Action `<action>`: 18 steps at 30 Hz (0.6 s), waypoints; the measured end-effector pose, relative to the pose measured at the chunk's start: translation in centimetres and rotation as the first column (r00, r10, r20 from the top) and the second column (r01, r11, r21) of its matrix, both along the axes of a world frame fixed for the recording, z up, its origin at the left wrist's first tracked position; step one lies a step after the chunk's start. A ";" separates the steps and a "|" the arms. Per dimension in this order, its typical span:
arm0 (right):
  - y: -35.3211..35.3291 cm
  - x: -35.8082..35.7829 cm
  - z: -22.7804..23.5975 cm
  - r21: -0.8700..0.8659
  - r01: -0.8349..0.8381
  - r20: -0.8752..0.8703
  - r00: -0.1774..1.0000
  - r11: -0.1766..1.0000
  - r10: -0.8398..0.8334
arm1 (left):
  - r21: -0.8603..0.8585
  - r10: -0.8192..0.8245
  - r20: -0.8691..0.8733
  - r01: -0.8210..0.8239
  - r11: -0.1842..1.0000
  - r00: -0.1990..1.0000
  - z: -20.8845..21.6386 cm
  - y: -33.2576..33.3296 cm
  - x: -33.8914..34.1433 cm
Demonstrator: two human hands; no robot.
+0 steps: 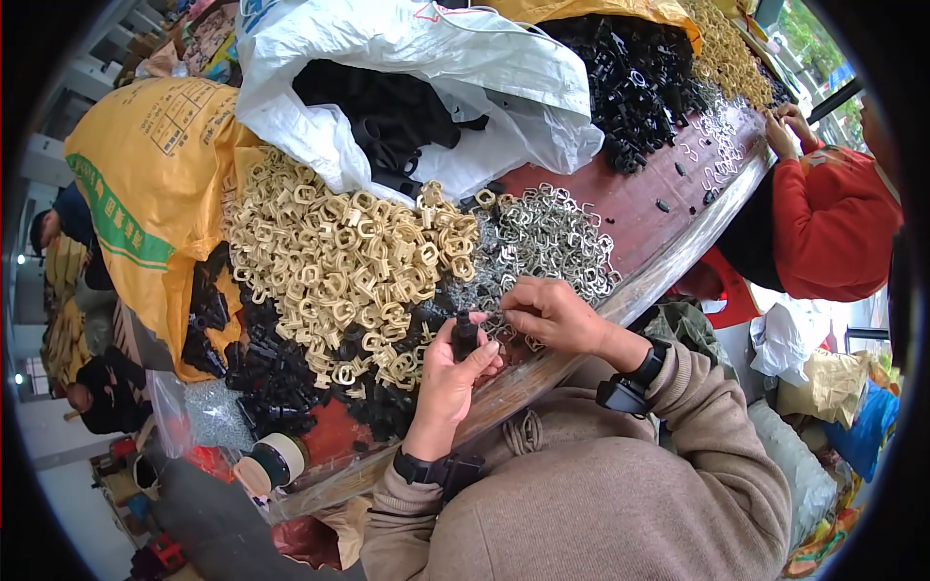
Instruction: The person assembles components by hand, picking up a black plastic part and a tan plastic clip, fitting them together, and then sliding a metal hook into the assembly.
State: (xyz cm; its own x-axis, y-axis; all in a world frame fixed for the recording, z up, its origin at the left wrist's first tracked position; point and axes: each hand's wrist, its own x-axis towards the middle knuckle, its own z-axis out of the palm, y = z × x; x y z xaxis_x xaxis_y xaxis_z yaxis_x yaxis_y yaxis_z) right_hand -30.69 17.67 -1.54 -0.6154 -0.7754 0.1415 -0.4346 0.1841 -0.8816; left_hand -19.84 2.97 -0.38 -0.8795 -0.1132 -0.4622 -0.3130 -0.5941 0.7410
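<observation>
My left hand (453, 373) is closed around a short black plastic fitting (465, 336), held upright between thumb and fingers over the near table edge. Just to its right, my right hand (554, 315) pinches with thumb and forefinger near the fitting's top; whatever sits in that pinch is too small to make out. Beyond both hands spreads a heap of beige plastic ring-shaped clips (329, 261). A pile of bent silvery metal clips (557, 237) lies behind my right hand. Black plastic parts (281, 382) are heaped to the left of my left hand.
A white sack (417, 44) of black tubes stands behind the heaps, with a yellow sack (155, 174) on the left. A roll of tape (278, 460) rests at the near left corner. At far right, a person in red (833, 223) works over more metal clips.
</observation>
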 end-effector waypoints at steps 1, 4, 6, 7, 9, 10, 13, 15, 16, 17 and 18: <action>0.0 0.1 0.0 -0.010 0.001 0.002 1.000 1.000 -0.001 | 0.000 0.002 -0.001 -0.002 1.000 1.000 -0.1 0.1 -0.1; -0.1 0.7 0.4 0.020 -0.004 0.169 0.986 1.000 0.000 | -0.058 -0.008 -0.014 0.008 0.998 1.000 -0.6 0.1 -0.2; -0.2 0.9 0.5 0.034 -0.011 0.254 0.967 0.999 0.002 | -0.081 0.005 -0.015 -0.006 0.997 1.000 -1.0 0.2 -0.4; -0.2 0.9 0.5 0.023 -0.008 0.308 0.951 1.000 0.000 | -0.105 0.013 -0.017 -0.015 0.994 1.000 -1.1 0.2 -0.5; -0.2 1.0 0.5 0.004 0.008 0.413 0.910 1.000 -0.009 | -0.127 0.020 -0.014 -0.021 0.992 1.000 -1.3 0.4 -0.6; -0.2 1.1 0.5 0.004 0.007 0.417 0.909 1.000 -0.008 | -0.178 0.029 -0.021 -0.032 0.984 0.999 -1.3 0.4 -0.7; -0.3 1.2 0.4 0.022 0.016 0.365 0.931 1.000 -0.023 | -0.276 0.045 -0.034 -0.053 0.960 0.998 -1.6 0.6 -0.7; -0.4 1.2 0.4 0.016 0.030 0.352 0.935 0.999 -0.033 | -0.379 0.017 -0.105 -0.055 0.924 0.994 -1.9 0.7 -0.8; -0.4 1.2 0.5 0.010 0.043 0.338 0.940 0.999 -0.044 | -0.428 0.000 -0.139 -0.060 0.902 0.990 -2.1 0.7 -0.8; -0.5 1.2 0.5 0.003 0.057 0.323 0.945 0.998 -0.055 | -0.428 0.001 -0.136 -0.059 0.902 0.991 -2.3 0.7 -0.7; -0.5 1.1 0.6 0.003 0.056 0.324 0.944 0.998 -0.054 | -0.422 -0.016 -0.109 -0.032 0.906 0.994 -2.5 0.7 -0.8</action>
State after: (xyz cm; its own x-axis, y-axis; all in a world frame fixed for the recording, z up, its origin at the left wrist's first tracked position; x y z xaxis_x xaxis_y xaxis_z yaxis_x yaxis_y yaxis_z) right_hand -29.60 17.21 -0.99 -0.6707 -0.7386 -0.0680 -0.1145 0.1937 -0.9744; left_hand -20.59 3.65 -2.92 -0.9193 -0.2842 -0.2722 -0.2138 -0.2201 0.9518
